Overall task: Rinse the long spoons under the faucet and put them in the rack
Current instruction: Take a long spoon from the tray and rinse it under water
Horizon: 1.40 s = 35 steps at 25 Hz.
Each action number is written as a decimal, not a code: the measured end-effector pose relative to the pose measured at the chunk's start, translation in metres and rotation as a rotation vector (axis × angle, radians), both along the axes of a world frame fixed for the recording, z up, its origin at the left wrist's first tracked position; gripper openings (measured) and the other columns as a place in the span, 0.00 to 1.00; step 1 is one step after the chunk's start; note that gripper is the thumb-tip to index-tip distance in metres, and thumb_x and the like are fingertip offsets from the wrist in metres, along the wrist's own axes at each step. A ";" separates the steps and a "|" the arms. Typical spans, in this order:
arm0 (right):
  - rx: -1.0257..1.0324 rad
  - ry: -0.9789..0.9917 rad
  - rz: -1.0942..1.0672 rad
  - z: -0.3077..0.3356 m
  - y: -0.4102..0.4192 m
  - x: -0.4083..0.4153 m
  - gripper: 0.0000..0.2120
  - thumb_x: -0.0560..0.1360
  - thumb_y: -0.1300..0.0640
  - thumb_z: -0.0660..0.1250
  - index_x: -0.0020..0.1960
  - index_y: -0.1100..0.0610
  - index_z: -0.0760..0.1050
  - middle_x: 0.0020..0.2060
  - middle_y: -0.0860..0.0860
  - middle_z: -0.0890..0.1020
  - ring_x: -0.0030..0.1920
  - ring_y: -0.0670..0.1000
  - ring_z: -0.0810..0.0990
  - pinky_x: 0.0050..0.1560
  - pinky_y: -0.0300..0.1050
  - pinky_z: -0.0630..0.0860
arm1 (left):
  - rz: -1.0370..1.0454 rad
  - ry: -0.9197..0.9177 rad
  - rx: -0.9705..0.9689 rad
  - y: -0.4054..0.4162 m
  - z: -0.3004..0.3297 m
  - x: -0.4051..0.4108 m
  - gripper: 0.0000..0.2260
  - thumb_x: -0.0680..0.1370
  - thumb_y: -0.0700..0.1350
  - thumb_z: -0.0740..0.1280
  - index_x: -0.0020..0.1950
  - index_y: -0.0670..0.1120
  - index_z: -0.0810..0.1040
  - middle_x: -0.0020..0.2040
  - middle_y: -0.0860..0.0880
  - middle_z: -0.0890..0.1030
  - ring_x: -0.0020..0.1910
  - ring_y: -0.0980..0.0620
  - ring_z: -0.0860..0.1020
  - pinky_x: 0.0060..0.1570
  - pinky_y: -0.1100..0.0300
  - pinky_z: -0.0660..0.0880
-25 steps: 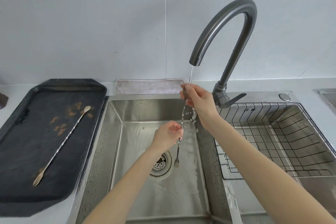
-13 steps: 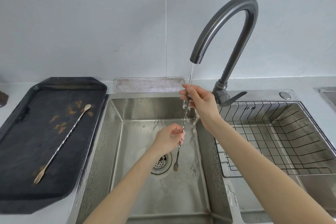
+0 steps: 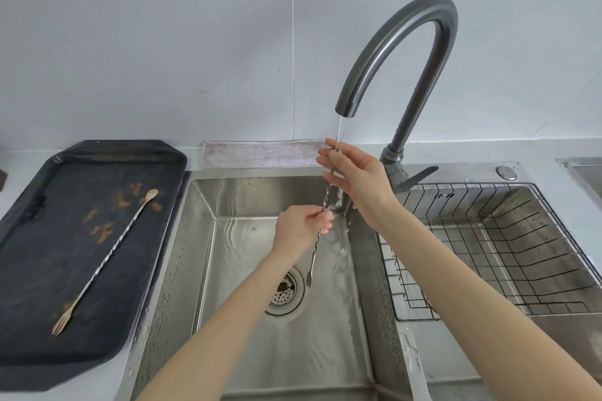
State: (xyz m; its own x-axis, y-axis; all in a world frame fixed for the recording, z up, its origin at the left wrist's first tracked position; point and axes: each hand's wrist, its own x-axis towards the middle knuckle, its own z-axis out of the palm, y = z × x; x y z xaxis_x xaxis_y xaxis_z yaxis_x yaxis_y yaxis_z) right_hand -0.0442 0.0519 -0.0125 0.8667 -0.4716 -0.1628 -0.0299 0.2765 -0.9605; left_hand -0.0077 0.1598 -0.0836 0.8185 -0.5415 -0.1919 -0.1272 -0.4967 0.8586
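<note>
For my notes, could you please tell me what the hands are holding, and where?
Both hold one long spoon under the faucet: right hand at its top end, left hand around the middle.

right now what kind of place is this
Most likely a kitchen sink area: a steel sink with a running faucet, a wire drying rack beside it, and a long spoon on a dark tray.

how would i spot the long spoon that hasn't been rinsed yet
Look left of the sink to the black tray. The unrinsed spoon lies diagonally on it, untouched, among brown stains. The other spoon is held in both hands under the faucet.
</note>
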 end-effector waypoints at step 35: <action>-0.581 0.360 0.168 -0.036 -0.015 -0.034 0.14 0.79 0.54 0.54 0.56 0.53 0.77 0.44 0.48 0.84 0.48 0.41 0.79 0.48 0.31 0.71 | 0.224 0.468 -0.552 0.004 0.058 0.037 0.12 0.81 0.41 0.56 0.58 0.38 0.74 0.46 0.47 0.81 0.44 0.54 0.82 0.43 0.66 0.81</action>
